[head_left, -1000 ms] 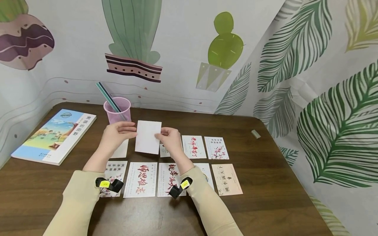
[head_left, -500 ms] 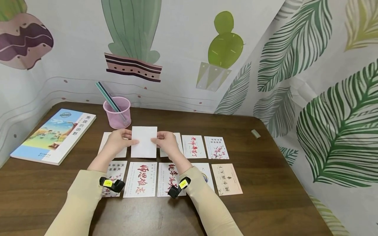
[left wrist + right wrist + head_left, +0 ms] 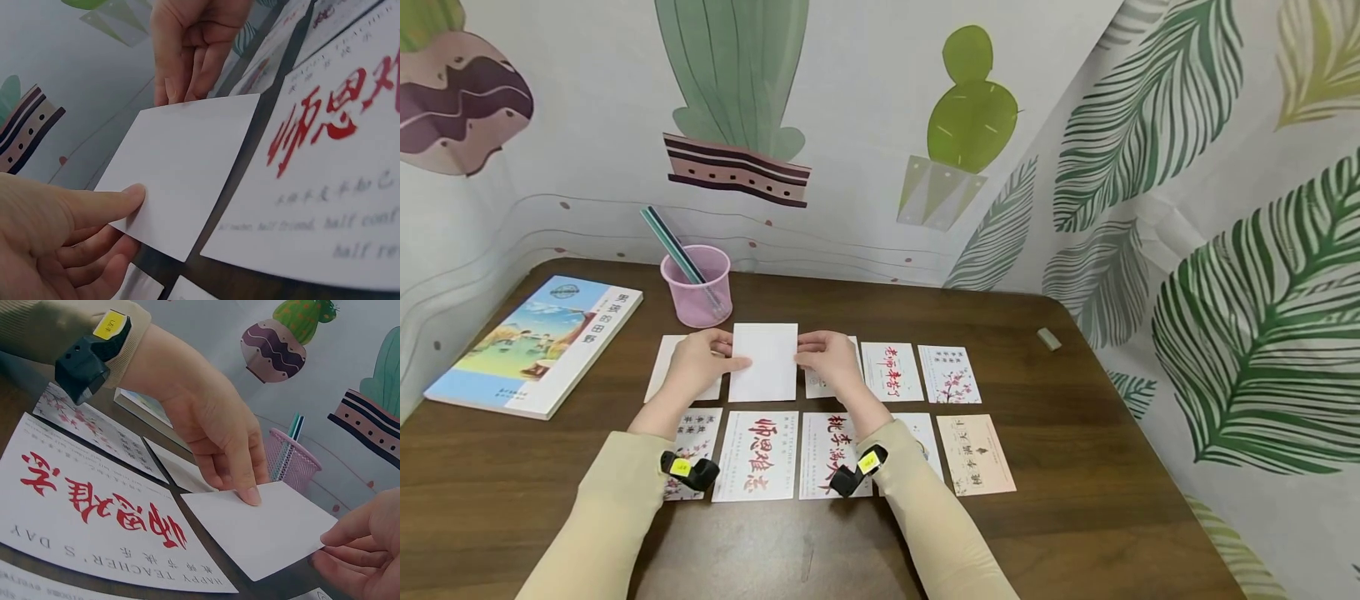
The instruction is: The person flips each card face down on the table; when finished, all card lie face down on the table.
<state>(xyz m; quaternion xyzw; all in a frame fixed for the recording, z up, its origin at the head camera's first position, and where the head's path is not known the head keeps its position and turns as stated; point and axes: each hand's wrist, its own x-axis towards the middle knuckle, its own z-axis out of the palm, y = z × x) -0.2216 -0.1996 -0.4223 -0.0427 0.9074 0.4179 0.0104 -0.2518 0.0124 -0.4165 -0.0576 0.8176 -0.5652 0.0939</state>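
Came down since one second ago, directly beyond white paper card with red lettering (image 3: pixel 756 456), pinching blank white rectangular paper card (image 3: pixel 763 367) by opposite edges in bare left hand (image 3: pixel 698 363) and bare right hand (image 3: pixel 829 362); should square, flatten, release evenly, short of pink mesh cup (image 3: pixel 702 298).

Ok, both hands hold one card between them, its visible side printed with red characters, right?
No, the visible side of the card is plain white, as the left wrist view shows; the left hand and right hand do hold it.
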